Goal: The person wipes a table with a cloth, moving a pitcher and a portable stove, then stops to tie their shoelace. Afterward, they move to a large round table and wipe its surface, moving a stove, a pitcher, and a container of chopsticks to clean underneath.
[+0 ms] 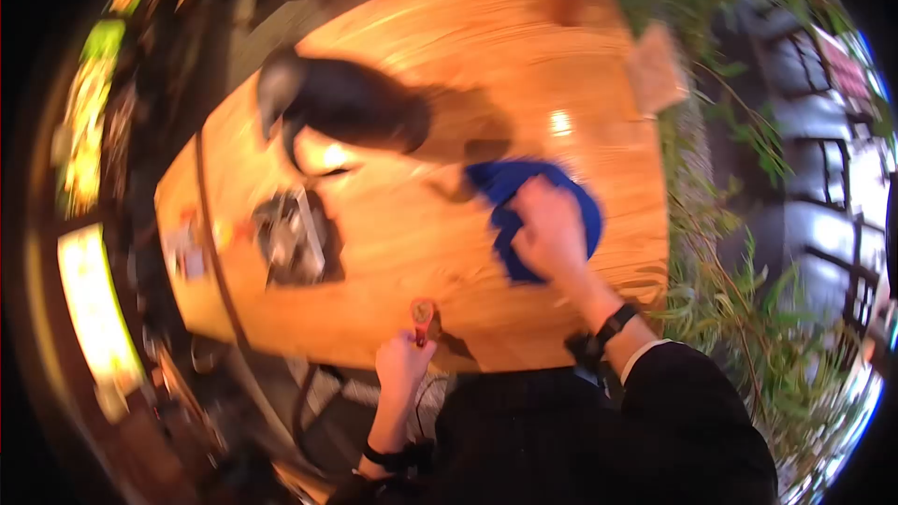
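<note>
On the worktop [449, 65], right of centre: blue cloth [500, 182], crumpled and lying flat on the wood, its near half covered by the right hand [550, 236]. Right hand: palm down on the cloth, fingers laid out flat over it and pointing away from the body, not clenched as far as the blur allows. The wrist is bent slightly and carries a black band [615, 323]. The forearm runs back toward the lower right into a dark sleeve [692, 411] with a pale cuff. Left hand [402, 367]: at the near edge of the worktop, well apart from the cloth, forearm rising almost straight from below and also wearing a dark band [383, 456]. Its fingers are clenched in a fist around the lower end of a small red thing [423, 311], which stands upright above the knuckles over the worktop edge; what it is cannot be told. Far left of the worktop: black bag [351, 103], slumped. Nearer, by the left edge: metal holder [292, 238], with small coloured items beside it, too blurred to identify. Far right corner: wooden box [657, 70]. Beyond the right edge: green plants [739, 281].
</note>
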Demonstrator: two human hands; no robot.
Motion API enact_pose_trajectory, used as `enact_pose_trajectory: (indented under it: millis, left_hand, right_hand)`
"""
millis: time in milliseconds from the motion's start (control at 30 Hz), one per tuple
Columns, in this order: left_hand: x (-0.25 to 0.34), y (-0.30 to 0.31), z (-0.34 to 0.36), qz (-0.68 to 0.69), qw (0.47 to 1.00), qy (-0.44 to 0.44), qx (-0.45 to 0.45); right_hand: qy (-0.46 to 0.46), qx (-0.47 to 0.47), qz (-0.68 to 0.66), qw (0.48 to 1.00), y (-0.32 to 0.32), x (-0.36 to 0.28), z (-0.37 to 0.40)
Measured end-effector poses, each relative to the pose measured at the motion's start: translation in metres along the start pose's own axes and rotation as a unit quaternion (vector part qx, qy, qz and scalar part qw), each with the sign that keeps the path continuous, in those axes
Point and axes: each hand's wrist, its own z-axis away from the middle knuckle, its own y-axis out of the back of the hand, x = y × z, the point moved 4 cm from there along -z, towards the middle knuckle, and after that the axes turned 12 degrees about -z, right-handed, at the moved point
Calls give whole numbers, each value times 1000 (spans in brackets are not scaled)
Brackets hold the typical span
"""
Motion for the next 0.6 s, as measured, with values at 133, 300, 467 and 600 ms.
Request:
enact_pose_trajectory:
  millis: [133,300,467,600]
  left_hand:
    - [-26,-33,20,74,997,19,4]
    - [-16,-67,-17,226,974,-15,30]
    - [33,-43,-67,329,931,-116,111]
    - [53,-6,-87,391,893,-139,173]
  right_hand:
    - [1,78,87,993,-32,17,-39]
    - [87,-111,27,990,-47,-28,45]
    - [43,-231,9,972,29,-37,159]
    - [-30,-68,131,989,68,-13,190]
